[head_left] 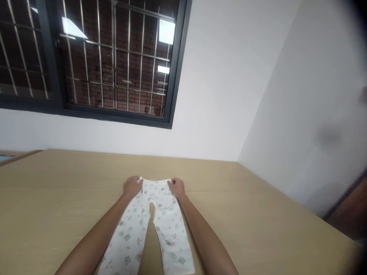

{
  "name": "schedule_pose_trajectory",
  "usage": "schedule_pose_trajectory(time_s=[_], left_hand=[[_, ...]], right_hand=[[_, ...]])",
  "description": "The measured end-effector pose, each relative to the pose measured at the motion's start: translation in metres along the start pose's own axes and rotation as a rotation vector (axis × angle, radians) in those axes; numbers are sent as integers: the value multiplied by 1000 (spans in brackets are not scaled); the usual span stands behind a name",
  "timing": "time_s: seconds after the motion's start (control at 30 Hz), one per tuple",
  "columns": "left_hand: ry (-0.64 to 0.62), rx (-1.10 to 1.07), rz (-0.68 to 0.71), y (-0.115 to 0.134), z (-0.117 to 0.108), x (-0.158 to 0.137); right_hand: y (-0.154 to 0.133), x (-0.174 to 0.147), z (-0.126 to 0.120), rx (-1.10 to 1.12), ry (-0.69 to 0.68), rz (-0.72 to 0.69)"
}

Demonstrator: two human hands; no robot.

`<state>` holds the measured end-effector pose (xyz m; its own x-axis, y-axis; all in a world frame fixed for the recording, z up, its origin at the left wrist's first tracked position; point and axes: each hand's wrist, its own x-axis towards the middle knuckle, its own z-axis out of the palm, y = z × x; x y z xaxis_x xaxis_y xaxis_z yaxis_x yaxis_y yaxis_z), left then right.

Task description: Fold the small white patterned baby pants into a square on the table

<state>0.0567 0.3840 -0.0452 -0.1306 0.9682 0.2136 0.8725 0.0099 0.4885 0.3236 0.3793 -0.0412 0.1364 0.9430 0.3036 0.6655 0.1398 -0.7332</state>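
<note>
Both hands, left hand and right hand, are pinching the little pants at twelve o'clock; uneven tugging might wrinkle them.

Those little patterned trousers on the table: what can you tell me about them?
The small trousers are white, thin soft cloth by the look, printed with scattered greenish squares and tiny figures. They lie flat on the tan wooden table, waistband away from the person, two legs spread apart towards them with a gap between. The left hand and right hand each hold a waistband corner. The leg ends run partly out of view.
</note>
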Motion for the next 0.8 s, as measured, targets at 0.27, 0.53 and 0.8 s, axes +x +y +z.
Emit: schedule_pose_trajectory(time_s=[0.27,0.53,0.8], left_hand=[[55,95,19,3,8,8],[200,8,74,23,-5,-9],[163,-146,328,73,6,-61]], right_hand=[[3,9,13,-152,58,-3],[-21,-5,13,-232,73,-96],[-57,-43,49,-269,-129,-385]])
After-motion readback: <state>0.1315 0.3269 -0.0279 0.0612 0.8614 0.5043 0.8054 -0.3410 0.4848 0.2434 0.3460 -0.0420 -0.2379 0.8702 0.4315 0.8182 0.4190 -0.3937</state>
